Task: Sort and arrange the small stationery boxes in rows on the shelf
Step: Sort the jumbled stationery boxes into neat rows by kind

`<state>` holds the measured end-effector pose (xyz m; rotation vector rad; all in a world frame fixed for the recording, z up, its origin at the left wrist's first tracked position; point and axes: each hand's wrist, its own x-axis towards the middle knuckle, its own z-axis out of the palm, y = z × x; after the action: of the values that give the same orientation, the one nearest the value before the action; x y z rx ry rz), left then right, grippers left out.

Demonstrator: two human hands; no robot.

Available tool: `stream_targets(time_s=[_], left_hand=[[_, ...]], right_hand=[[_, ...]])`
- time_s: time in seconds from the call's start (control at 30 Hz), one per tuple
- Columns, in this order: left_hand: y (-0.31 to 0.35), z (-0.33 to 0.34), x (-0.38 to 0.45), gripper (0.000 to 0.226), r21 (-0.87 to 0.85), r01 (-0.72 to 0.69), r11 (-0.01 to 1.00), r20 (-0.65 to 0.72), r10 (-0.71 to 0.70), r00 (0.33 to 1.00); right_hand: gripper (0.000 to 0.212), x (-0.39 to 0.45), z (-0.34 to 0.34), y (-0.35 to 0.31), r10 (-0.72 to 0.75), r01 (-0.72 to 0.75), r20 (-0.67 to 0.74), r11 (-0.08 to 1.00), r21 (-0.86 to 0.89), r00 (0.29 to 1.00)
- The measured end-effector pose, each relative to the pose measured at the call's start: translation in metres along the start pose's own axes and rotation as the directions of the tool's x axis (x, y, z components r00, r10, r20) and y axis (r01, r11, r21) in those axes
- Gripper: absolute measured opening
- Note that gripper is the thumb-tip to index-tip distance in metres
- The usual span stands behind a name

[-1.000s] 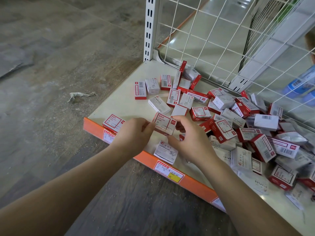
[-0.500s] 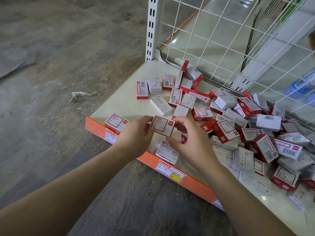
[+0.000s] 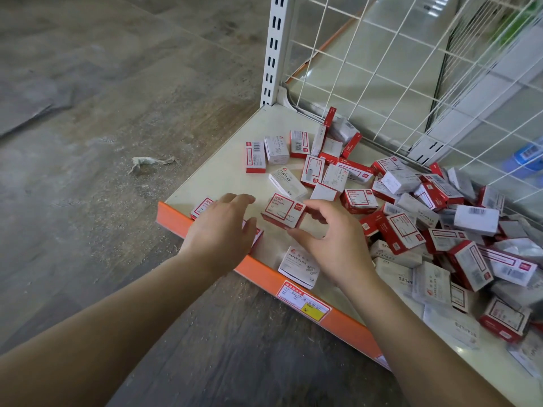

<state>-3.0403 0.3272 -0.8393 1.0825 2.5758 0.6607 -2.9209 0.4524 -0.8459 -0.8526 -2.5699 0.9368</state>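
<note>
A: What's different from a second ago?

B: Both hands were pinching one red paper-clip box (image 3: 283, 210) by its ends, lifted slightly. Now the left hand (image 3: 221, 227) has let go and moved left, lying loosely spread over another red box (image 3: 202, 207) at the near-left corner of the shelf (image 3: 217, 183). Whether it grips anything I can't tell; a red edge shows under the palm.

A: And the right hand (image 3: 329, 242)?

B: Curled beside the box, thumb at its near edge and fingers at its right end. It looks like a light pinch or a just-released one; contact is hard to make out.

A: So where does the box sit?

B: Near the front of the shelf, between the hands, just far of a white paper-clip box (image 3: 299, 267) lying against the orange front strip (image 3: 264, 280).

A: What does that mean for the job?

B: I'd judge the box is being set down to start a front row beside the corner one. Little is sorted yet: the loose heap (image 3: 440, 230) to the right is jumbled, and only three boxes (image 3: 276, 151) far left stand roughly in line.
</note>
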Motion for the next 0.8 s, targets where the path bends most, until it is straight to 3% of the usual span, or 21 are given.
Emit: stream_targets(time_s=[0.33, 0.67, 0.8], left_hand=[[-0.036, -0.015, 0.002, 0.031, 0.207, 0.004, 0.978, 0.025, -0.009, 1.0], [-0.043, -0.011, 0.006, 0.032, 0.152, 0.003, 0.988, 0.054, -0.011, 0.998], [-0.045, -0.008, 0.007, 0.032, 0.14, -0.012, 0.99, 0.047, 0.006, 0.999]], right_hand=[[0.031, 0.038, 0.024, -0.009, 0.102, -0.102, 0.087, 0.995, -0.007, 0.991], [0.045, 0.057, 0.05, -0.004, 0.176, -0.17, 0.146, 0.984, -0.058, 0.973], [0.043, 0.06, 0.051, -0.002, 0.164, -0.167, 0.129, 0.986, 0.007, 0.978]])
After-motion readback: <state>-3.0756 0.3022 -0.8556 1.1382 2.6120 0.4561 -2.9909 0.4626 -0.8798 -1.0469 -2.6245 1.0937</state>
